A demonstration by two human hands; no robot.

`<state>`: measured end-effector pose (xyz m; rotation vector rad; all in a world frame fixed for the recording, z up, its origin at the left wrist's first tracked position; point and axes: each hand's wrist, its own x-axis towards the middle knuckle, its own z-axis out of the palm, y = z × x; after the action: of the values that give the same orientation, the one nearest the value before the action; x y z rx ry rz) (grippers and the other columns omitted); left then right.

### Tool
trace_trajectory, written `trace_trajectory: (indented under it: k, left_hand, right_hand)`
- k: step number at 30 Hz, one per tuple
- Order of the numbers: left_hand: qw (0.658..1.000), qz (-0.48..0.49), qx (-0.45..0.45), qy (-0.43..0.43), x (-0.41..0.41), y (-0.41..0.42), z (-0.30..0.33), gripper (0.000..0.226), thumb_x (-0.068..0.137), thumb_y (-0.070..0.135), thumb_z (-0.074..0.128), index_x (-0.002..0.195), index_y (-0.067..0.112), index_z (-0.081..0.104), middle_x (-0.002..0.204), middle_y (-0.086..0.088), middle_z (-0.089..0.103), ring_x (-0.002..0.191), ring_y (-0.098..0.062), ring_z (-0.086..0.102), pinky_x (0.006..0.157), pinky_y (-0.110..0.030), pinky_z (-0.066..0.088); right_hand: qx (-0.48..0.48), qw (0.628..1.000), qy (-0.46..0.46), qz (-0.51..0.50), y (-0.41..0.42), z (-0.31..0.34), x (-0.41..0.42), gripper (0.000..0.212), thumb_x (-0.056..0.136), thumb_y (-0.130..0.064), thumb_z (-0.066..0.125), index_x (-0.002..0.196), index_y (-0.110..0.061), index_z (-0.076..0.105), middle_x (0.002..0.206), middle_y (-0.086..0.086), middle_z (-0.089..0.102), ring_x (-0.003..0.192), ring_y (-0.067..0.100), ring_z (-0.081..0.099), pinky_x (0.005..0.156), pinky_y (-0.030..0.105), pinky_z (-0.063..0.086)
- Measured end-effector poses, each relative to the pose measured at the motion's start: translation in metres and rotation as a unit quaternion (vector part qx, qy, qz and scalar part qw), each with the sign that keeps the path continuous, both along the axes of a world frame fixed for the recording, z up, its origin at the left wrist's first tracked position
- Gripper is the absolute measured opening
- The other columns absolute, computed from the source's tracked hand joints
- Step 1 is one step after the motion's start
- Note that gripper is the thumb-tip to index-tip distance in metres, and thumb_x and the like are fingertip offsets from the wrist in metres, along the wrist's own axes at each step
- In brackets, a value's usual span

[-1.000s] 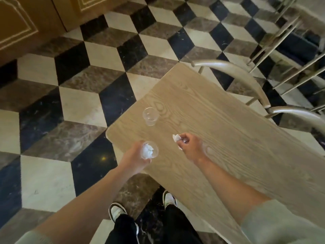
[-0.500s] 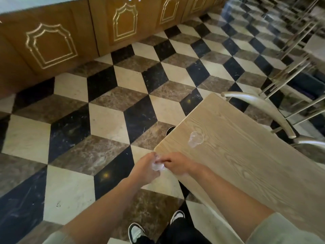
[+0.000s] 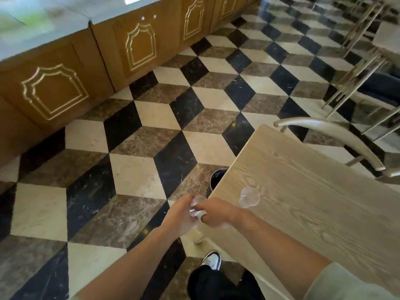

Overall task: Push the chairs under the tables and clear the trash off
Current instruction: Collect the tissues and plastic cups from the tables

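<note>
Both hands meet off worktop [image 3: 324, 202] corner: left hand [image 3: 180, 217] fingers clamped on clear cup [image 3: 198, 205], right hand [image 3: 216, 214] fingers pinched at its rim; second cup [image 3: 249, 197] at 3 o'clock.

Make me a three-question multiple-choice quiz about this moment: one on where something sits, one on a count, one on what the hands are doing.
1. Where is the loose clear cup?
A. on the floor
B. on the wooden table near its corner
C. on a chair seat

2. How many clear cups show in all?
A. one
B. two
C. four

3. What are the hands doing?
A. both resting flat on the table
B. pushing a chair
C. meeting around a held cup just off the table's edge

Answers:
1 B, the cup stands on the wood grain near the corner.
2 B, one on the table, one in the hands.
3 C, the left hand and right hand close together on the cup over the floor.
</note>
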<state>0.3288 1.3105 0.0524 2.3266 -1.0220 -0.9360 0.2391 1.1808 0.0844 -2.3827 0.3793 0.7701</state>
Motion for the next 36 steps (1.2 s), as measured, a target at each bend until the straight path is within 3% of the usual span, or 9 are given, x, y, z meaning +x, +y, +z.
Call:
trace_trajectory:
  k: [3, 7, 12, 16, 19, 25, 28, 32, 36]
  left_hand:
    - [0.999, -0.019, 0.024, -0.021, 0.018, -0.029, 0.001, 0.033, 0.088, 0.010, 0.071, 0.111, 0.025, 0.053, 0.101, 0.013, 0.053, 0.094, -0.008, 0.055, 0.072, -0.009, 0.042]
    - [0.998, -0.033, 0.043, -0.016, 0.024, -0.078, -0.005, 0.060, 0.084, 0.022, 0.077, 0.139, 0.022, 0.053, 0.126, 0.005, 0.063, 0.109, -0.014, 0.062, 0.091, -0.026, 0.054]
    - [0.995, -0.075, 0.069, 0.002, 0.017, -0.125, -0.013, 0.067, 0.083, 0.019, 0.078, 0.143, 0.019, 0.047, 0.135, 0.001, 0.057, 0.120, -0.019, 0.058, 0.094, -0.029, 0.048]
    - [0.991, -0.099, 0.085, 0.011, 0.025, -0.141, -0.024, 0.067, 0.086, 0.018, 0.077, 0.145, 0.019, 0.045, 0.139, 0.000, 0.055, 0.127, -0.021, 0.055, 0.100, -0.032, 0.047]
    - [0.986, -0.132, 0.098, 0.011, 0.045, -0.149, -0.028, 0.071, 0.087, 0.020, 0.075, 0.149, 0.022, 0.041, 0.145, 0.002, 0.052, 0.130, -0.019, 0.053, 0.100, -0.032, 0.045]
    - [0.977, -0.210, 0.026, 0.033, 0.098, -0.166, -0.029, 0.050, 0.084, 0.018, 0.067, 0.131, 0.028, 0.054, 0.121, 0.013, 0.062, 0.111, -0.010, 0.063, 0.090, -0.029, 0.053]
    - [0.968, -0.246, -0.009, 0.049, 0.141, -0.177, -0.031, 0.037, 0.082, 0.009, 0.068, 0.113, 0.028, 0.062, 0.111, 0.012, 0.067, 0.101, -0.006, 0.065, 0.087, -0.032, 0.056]
    - [0.960, -0.272, -0.007, 0.071, 0.212, -0.179, -0.039, 0.053, 0.082, 0.022, 0.081, 0.129, 0.026, 0.058, 0.125, 0.009, 0.062, 0.116, -0.011, 0.061, 0.099, -0.030, 0.050]
    - [0.966, -0.248, -0.010, 0.069, 0.299, -0.164, -0.038, 0.046, 0.084, 0.014, 0.077, 0.126, 0.021, 0.061, 0.112, 0.013, 0.057, 0.109, -0.011, 0.063, 0.082, -0.010, 0.045]
  right_hand:
    - [0.057, 0.985, -0.106, -0.126, -0.041, 0.006, 0.002, 0.043, 0.092, -0.006, 0.052, 0.128, -0.022, 0.069, 0.130, 0.001, 0.069, 0.112, 0.018, 0.065, 0.095, 0.027, 0.049]
    - [-0.053, 0.909, -0.252, -0.328, -0.100, 0.003, -0.016, 0.031, 0.080, -0.033, 0.059, 0.101, -0.018, 0.076, 0.106, 0.003, 0.072, 0.097, 0.023, 0.064, 0.085, 0.036, 0.053]
    - [-0.103, 0.963, -0.009, -0.249, -0.134, -0.038, -0.063, 0.103, 0.061, -0.062, 0.077, 0.151, -0.035, 0.034, 0.147, 0.004, 0.035, 0.130, 0.032, 0.041, 0.106, 0.044, 0.042]
    - [-0.020, 0.948, -0.058, -0.313, -0.139, -0.066, -0.081, 0.079, 0.077, -0.029, 0.083, 0.147, -0.020, 0.047, 0.141, 0.007, 0.046, 0.123, 0.028, 0.056, 0.098, 0.026, 0.045]
    - [0.071, 0.867, -0.190, -0.456, -0.142, -0.052, -0.059, 0.072, 0.070, -0.029, 0.079, 0.139, -0.020, 0.059, 0.123, -0.001, 0.054, 0.097, 0.014, 0.067, 0.081, 0.009, 0.047]
    - [0.115, 0.849, -0.177, -0.484, -0.136, -0.028, 0.024, 0.083, 0.070, -0.046, 0.068, 0.149, -0.031, 0.049, 0.110, -0.013, 0.056, 0.102, 0.012, 0.064, 0.095, 0.031, 0.052]
    - [0.113, 0.861, -0.127, -0.479, -0.127, -0.030, 0.080, 0.094, 0.074, -0.053, 0.063, 0.158, -0.029, 0.030, 0.140, -0.003, 0.054, 0.125, 0.016, 0.055, 0.105, 0.035, 0.047]
    - [0.155, 0.839, -0.106, -0.510, -0.109, -0.035, 0.151, 0.101, 0.084, -0.055, 0.066, 0.161, -0.030, 0.007, 0.165, -0.007, 0.024, 0.149, 0.014, 0.028, 0.120, 0.041, 0.029]
    - [0.102, 0.809, -0.158, -0.557, -0.107, -0.032, 0.223, 0.065, 0.081, -0.058, 0.068, 0.134, -0.028, 0.046, 0.142, -0.008, 0.049, 0.130, 0.006, 0.046, 0.106, 0.031, 0.042]
